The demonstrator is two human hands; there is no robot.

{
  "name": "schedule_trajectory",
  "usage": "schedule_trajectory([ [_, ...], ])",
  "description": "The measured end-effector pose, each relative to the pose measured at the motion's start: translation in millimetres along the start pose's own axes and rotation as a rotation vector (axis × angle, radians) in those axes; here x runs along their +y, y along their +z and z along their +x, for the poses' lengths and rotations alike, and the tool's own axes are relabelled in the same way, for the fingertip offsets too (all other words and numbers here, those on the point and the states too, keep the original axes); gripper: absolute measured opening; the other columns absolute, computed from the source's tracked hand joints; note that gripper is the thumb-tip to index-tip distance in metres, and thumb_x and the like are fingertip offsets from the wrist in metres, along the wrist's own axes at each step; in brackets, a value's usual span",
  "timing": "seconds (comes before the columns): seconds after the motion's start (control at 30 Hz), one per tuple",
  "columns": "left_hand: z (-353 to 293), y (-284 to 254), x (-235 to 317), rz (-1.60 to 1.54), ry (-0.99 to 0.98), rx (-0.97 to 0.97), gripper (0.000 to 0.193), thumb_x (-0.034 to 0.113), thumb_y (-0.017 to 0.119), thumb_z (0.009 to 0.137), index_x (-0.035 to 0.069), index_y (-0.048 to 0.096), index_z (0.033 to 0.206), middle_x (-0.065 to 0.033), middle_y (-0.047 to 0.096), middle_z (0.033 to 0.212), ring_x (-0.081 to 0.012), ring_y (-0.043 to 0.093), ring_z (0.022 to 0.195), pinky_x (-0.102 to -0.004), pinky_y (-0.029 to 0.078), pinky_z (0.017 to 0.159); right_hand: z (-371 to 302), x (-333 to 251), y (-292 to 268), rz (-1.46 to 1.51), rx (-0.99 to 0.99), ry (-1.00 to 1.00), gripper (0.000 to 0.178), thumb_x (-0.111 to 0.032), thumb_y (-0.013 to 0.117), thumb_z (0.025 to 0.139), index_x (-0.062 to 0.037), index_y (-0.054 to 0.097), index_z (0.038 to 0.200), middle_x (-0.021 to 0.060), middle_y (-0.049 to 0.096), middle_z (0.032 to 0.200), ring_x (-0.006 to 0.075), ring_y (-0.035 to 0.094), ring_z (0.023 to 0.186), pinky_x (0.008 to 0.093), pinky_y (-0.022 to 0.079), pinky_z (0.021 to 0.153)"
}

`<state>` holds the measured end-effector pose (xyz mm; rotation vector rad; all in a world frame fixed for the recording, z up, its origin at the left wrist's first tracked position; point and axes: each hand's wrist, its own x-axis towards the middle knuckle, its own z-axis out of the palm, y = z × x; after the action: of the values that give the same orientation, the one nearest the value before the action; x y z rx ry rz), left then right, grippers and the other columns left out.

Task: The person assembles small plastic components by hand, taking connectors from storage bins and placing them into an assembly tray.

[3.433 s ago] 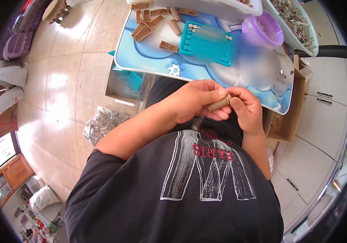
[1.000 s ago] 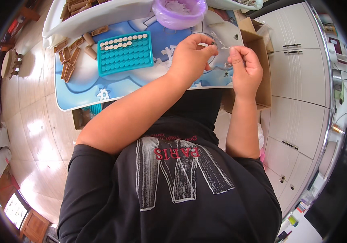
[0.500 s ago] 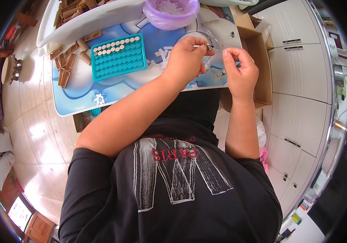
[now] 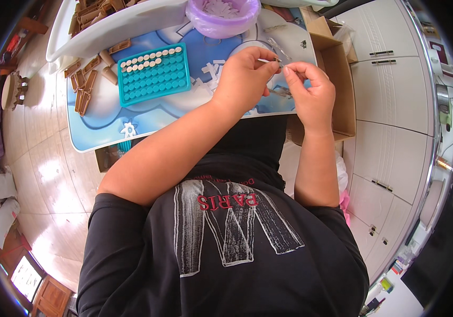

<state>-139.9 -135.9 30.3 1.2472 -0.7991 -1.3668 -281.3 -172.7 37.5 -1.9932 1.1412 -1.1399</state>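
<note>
Head view: left hand (image 4: 245, 74) pinching dark metallic piece (image 4: 276, 60) over blue-patterned surface (image 4: 94, 127); right hand (image 4: 312, 94), grip unclear. Teal plastic tray (image 4: 153, 90): round white discs (image 4: 152, 55), top row full, second partial, rest bare.

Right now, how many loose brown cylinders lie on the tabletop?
2: the upper cylinder and, just below it, the lower cylinder, both left of the teal tray. Others may be hidden behind the white bin.
</note>
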Motion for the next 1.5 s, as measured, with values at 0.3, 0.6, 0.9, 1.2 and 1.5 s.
schedule_trajectory([
  [0.3, -1.7, 0.6, 0.5, 0.070, -0.006, 0.021, 0.020, 0.015, 0.063, 0.086, 0.000, 0.061, 0.098, -0.0039, 0.065, 0.075, -0.0066, 0.051, 0.049, -0.0217, 0.040, 0.043, 2.2, -2.5, -4.6, -0.229, -0.065, -0.283, 0.006, -0.005, 0.068, 0.074, -0.0041, 0.062, 0.072, 0.0023, 0.053, 0.055, 0.0144, 0.048, 0.047, 0.0268, 0.040, 0.057],
  [0.6, -2.8, 2.3, 3.4, 0.089, -0.018, 0.022, 0.021, 0.015, 0.063, 0.087, 0.002, 0.064, 0.103, -0.0027, 0.066, 0.077, -0.0042, 0.047, 0.047, -0.0192, 0.037, 0.040, 2.1, 0.0, -2.7, -0.059, -0.014, -0.146, 0.007, -0.005, 0.069, 0.073, -0.0020, 0.063, 0.076, 0.0039, 0.048, 0.050, 0.0115, 0.044, 0.045, 0.0260, 0.035, 0.048],
  [0.9, -0.4, 2.5, -1.4, 0.056, -0.002, 0.012, 0.021, 0.015, 0.060, 0.088, -0.001, 0.062, 0.103, -0.0051, 0.068, 0.083, -0.0042, 0.047, 0.048, -0.0190, 0.038, 0.041, -0.8, 1.5, -4.8, -0.107, -0.067, -0.001, 0.005, -0.003, 0.067, 0.072, -0.0035, 0.063, 0.075, 0.0020, 0.039, 0.047, 0.0144, 0.038, 0.044, 0.0288, 0.033, 0.047],
  [1.2, 0.8, -1.1, -2.0, 0.036, -0.012, 0.026, 0.022, 0.016, 0.060, 0.089, 0.000, 0.062, 0.104, -0.0049, 0.068, 0.083, -0.0041, 0.047, 0.049, -0.0188, 0.039, 0.042, 1.2, -8.1, -8.7, -0.331, -0.085, -0.139, 0.005, -0.011, 0.066, 0.077, -0.0076, 0.062, 0.076, 0.0009, 0.054, 0.058, 0.0175, 0.051, 0.054, 0.0322, 0.039, 0.073],
  [1.5, -1.5, -0.9, -1.6, 0.009, -0.018, 0.023, 0.022, 0.014, 0.061, 0.087, -0.001, 0.064, 0.103, -0.0057, 0.067, 0.080, -0.0060, 0.049, 0.049, -0.0210, 0.043, 0.045, 2.5, -2.2, -7.8, -0.303, -0.104, -0.238, 0.006, -0.014, 0.065, 0.080, -0.0081, 0.064, 0.079, 0.0010, 0.062, 0.068, 0.0176, 0.054, 0.060, 0.0320, 0.037, 0.076],
])
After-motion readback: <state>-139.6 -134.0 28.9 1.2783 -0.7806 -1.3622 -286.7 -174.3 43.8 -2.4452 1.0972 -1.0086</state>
